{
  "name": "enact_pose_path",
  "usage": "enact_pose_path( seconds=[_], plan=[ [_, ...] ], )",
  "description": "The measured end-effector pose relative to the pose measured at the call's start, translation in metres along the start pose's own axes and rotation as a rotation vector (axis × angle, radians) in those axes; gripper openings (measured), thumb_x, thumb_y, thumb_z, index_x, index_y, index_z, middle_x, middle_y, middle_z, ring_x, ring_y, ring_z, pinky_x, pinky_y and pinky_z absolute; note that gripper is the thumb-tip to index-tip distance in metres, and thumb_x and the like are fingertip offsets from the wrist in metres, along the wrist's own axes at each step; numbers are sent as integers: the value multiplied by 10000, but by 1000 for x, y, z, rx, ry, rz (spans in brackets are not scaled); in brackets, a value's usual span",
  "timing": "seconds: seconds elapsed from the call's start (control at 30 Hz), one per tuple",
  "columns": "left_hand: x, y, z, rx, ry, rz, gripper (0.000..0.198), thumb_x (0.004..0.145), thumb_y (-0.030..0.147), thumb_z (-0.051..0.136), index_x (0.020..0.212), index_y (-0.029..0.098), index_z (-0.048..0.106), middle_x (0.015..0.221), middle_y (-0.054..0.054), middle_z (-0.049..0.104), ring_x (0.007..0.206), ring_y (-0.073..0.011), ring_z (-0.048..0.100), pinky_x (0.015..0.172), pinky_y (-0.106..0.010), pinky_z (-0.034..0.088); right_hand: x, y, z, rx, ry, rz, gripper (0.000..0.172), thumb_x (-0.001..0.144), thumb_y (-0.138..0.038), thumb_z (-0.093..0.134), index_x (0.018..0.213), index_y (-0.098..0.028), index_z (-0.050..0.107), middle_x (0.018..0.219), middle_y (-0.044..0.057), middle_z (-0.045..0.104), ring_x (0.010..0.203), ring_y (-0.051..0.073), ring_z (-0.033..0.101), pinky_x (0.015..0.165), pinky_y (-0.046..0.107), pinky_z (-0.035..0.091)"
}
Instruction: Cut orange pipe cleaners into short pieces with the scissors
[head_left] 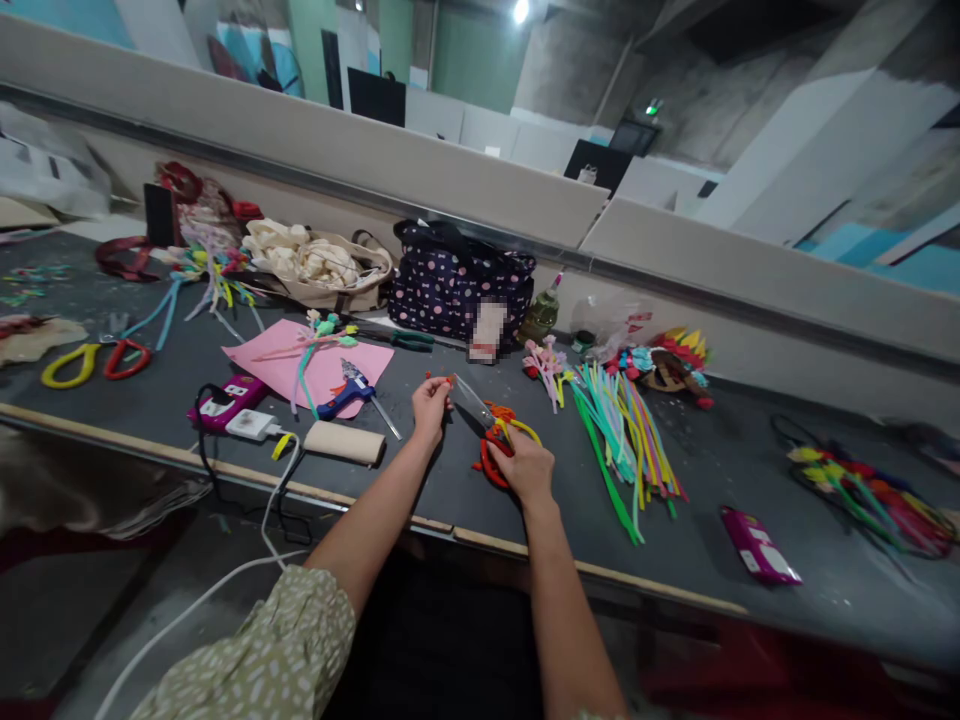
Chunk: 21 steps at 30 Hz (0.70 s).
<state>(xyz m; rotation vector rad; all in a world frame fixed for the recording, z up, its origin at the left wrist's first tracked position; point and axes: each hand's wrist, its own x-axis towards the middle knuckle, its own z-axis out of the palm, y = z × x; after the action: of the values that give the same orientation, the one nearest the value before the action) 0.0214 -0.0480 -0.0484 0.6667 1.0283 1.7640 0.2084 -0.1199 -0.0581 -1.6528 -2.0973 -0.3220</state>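
Note:
My right hand (527, 462) is closed round the handles of a pair of scissors (471, 398), one handle red and one yellow. The blades point up and left toward my left hand (430, 408). That hand's fingers are pinched on a small red-orange piece (451, 380), too small to make out fully; the blade tips are right beside it. Behind the scissors, a little orange-red heap (501, 411) lies on the dark table.
Left of my hands lie a blue glue gun (349, 392), pink paper (274, 360), a cardboard tube (345, 442) and a purple power strip (231, 402). Coloured pipe cleaners (626, 425) lie to the right. A dotted bag (457, 285) stands behind; a white cable (274, 500) hangs over the front edge.

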Motion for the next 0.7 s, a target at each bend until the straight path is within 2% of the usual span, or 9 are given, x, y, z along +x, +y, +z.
enact_pose_path(
  seconds=[0.13,0.27,0.4,0.53,0.63,0.7],
  plan=[
    [-2,0,0,83,26,122,158,704,294,613,788,161,598,657,18,536,484,-63,436,433,-170,368,4,-7,-4,-22,-1,-12,509,846,-544,478,1188,-181,582,951,74,690,811,180,608,670,267,403],
    [-6,3,2,168,-11,183,118,737,272,594,799,172,605,676,4,556,520,-77,453,462,-166,368,4,-8,-4,-58,-14,-9,509,858,-548,456,1187,-178,573,934,80,682,806,189,599,663,277,394],
    [-11,7,4,208,-88,181,110,748,244,579,824,172,611,876,-47,645,542,-81,489,468,-174,383,3,-8,-2,-75,-21,-34,513,866,-564,434,1184,-186,572,908,75,677,797,188,597,659,279,389],
    [-8,6,2,169,1,167,101,733,245,588,808,177,584,1016,-60,649,521,-62,491,462,-176,401,2,-7,-1,-69,-2,-34,517,865,-564,435,1177,-178,581,890,82,678,791,187,597,654,277,387],
    [-2,1,-1,146,84,188,105,736,246,574,823,187,576,905,-37,646,509,-64,497,455,-178,408,1,-5,0,-69,14,-9,523,861,-566,437,1181,-178,580,872,76,681,784,189,598,647,276,384],
    [1,-1,-3,150,97,188,94,744,245,555,815,185,569,802,-18,623,500,-67,497,441,-174,400,0,-3,1,-64,26,6,526,859,-571,438,1179,-180,585,865,69,682,781,188,601,649,277,385]
  ],
)
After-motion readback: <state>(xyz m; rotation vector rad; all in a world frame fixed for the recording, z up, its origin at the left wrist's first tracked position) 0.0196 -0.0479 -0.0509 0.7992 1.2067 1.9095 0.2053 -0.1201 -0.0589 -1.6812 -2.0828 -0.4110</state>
